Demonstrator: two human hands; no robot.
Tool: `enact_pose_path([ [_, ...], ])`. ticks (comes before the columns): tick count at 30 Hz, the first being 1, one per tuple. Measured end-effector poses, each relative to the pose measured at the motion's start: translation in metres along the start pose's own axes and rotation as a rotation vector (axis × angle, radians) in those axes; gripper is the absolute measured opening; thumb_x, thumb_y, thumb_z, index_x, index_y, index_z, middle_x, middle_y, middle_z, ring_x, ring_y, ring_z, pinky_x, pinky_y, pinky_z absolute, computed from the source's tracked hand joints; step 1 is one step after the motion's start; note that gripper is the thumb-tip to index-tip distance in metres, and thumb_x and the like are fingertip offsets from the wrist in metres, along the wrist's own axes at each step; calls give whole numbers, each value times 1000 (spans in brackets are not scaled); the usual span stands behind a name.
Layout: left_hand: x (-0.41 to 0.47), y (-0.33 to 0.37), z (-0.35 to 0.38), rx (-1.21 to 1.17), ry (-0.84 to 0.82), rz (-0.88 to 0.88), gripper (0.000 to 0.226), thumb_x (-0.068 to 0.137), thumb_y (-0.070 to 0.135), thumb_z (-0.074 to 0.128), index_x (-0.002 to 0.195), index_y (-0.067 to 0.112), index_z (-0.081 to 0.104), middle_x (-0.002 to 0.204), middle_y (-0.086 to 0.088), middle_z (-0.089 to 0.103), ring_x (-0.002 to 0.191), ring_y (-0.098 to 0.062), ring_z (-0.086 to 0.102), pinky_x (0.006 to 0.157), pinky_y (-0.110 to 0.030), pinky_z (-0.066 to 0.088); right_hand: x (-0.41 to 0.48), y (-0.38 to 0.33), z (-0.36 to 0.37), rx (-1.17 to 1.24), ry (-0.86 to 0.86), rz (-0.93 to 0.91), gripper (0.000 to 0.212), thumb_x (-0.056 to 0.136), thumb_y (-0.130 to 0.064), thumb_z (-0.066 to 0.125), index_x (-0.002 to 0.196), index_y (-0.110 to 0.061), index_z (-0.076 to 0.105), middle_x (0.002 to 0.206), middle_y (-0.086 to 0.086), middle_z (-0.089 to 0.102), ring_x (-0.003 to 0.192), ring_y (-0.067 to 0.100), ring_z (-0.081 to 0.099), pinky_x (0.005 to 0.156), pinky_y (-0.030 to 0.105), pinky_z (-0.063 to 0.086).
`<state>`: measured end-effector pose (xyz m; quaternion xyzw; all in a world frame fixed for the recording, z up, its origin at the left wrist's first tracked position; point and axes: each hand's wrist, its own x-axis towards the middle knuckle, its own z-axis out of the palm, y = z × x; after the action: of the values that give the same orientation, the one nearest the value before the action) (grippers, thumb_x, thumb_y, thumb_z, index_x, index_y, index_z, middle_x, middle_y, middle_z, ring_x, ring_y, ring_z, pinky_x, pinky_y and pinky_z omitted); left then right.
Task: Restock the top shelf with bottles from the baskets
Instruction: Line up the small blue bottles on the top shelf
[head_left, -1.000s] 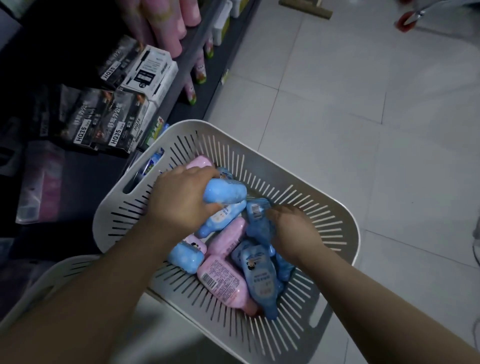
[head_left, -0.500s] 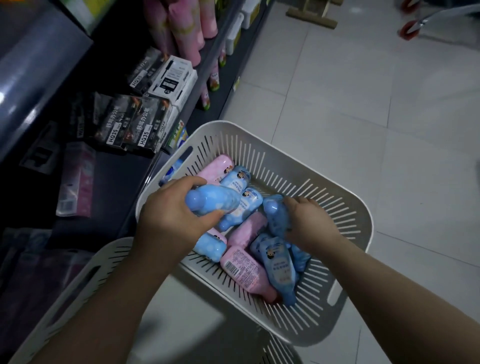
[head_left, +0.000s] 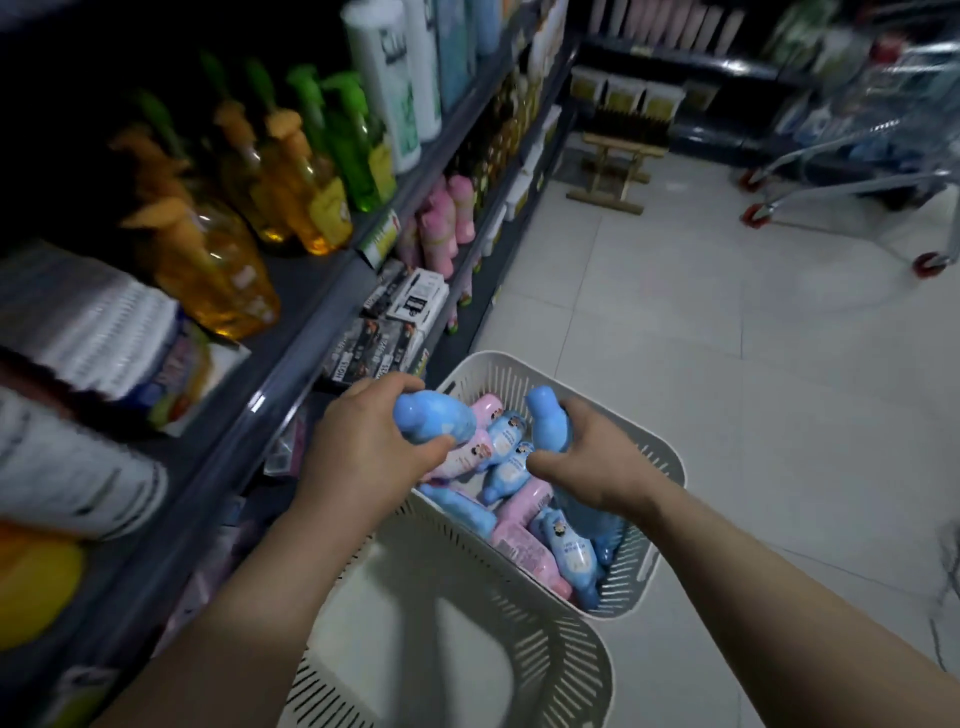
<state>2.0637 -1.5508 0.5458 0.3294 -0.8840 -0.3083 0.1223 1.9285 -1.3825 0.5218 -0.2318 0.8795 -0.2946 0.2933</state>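
Head view, the only one: grips a blue bottle (head_left: 436, 418) in the left hand (head_left: 363, 447), fingers and thumb curled round its body, cap end pointing right. Clasps a second blue bottle (head_left: 548, 421) in the right hand (head_left: 597, 467), cap upward, fingers wrapped round the lower half. Carries both just above the far basket (head_left: 670, 462) — clear of the heap of pink and blue bottles (head_left: 519, 535) left lying inside it. Differs from a second ago: then down among that heap with both hands, the right one half buried in it. Now lifts the pair out and up, and swings the gaze from the basket toward the shelving (head_left: 291, 374) on the left, bringing orange and green pump bottles (head_left: 311, 171) into sight on an upper level. Takes in a second, nearer basket (head_left: 571, 675) close against the first, and a trolley (head_left: 857, 156) well apart on the tiled floor (head_left: 727, 364). Means, by judgement, pick-up finished for these two and the carry toward the shelf under way; leaves the placing not yet done, with many bottles to go. Cannot pick out the top shelf itself, nor any gap meant for these bottles — too blurred and dark on that side.
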Motion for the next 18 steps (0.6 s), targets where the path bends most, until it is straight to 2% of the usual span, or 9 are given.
enact_pose_path([
  [2, -15, 7, -21, 12, 20, -9, 49, 60, 30, 82, 106, 28, 65, 102, 4, 63, 88, -14, 59, 75, -23, 42, -14, -15, -5, -16, 12, -47, 69, 49, -52, 57, 111, -22, 54, 95, 2, 66, 86, 23, 63, 80, 38, 53],
  [5, -45, 19, -55, 17, 83, -34, 48, 61, 31, 82, 105, 29, 65, 103, 3, 62, 88, -13, 57, 73, -22, 39, -38, -42, -13, -100, 15, -131, 52, 68, -35, 71, 114, -17, 52, 95, 1, 63, 84, 23, 58, 74, 33, 49],
  [7, -72, 28, -78, 32, 141, -44, 49, 63, 31, 83, 109, 27, 64, 106, 4, 61, 88, -8, 52, 74, -20, 36, -58, -60, -20, -129, 8, -201, 52, 75, -30, 72, 116, -15, 44, 93, 1, 57, 80, 22, 54, 67, 30, 40],
  [11, -131, 45, -118, 69, 269, -81, 50, 65, 36, 81, 110, 28, 61, 107, 4, 61, 93, -14, 56, 74, -25, 39, -107, -90, -33, -164, -13, -397, 46, 74, -35, 74, 105, -19, 43, 83, -2, 55, 70, 17, 54, 56, 30, 39],
  [15, -198, 67, -161, 60, 418, -143, 49, 62, 38, 82, 106, 29, 60, 103, 6, 60, 91, -16, 56, 75, -31, 46, -169, -126, -47, -167, -92, -654, 37, 73, -32, 77, 100, -25, 53, 83, -11, 54, 78, 16, 54, 65, 29, 42],
  [18, -247, 80, -199, 39, 531, -174, 43, 62, 34, 82, 97, 30, 58, 97, 9, 58, 85, -15, 55, 72, -31, 46, -212, -158, -51, -214, -118, -834, 35, 73, -33, 78, 99, -18, 62, 93, 0, 56, 89, 17, 50, 74, 32, 42],
])
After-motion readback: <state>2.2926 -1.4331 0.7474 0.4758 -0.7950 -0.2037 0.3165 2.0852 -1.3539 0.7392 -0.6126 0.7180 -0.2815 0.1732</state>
